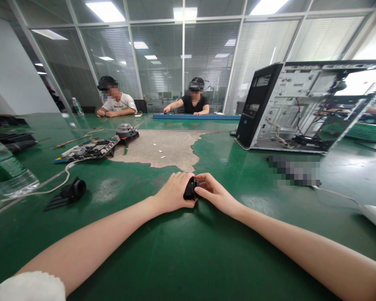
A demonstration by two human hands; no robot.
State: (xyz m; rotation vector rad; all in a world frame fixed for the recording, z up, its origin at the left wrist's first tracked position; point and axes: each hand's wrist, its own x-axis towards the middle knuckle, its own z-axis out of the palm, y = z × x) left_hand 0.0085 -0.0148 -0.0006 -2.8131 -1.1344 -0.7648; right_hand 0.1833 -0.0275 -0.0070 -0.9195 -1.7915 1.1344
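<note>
A small black plastic part (190, 189) is between my two hands, just above the green tabletop in front of me. My left hand (174, 193) wraps round its left side. From the right, the thumb and fingers of my right hand (213, 192) pinch its edge. Its exact kind does not show, since my fingers hide much of it. To the left lies another black plastic piece (72, 190), with a round opening and long thin prongs.
An open computer case (260, 108) stands at right. A circuit board (90, 150) and a metal cooler (125, 131) lie at left. A water bottle (11, 173) is at far left, near a pale cable (59, 188). Two people (117, 102) sit across the table, beside a blue bar (194, 117).
</note>
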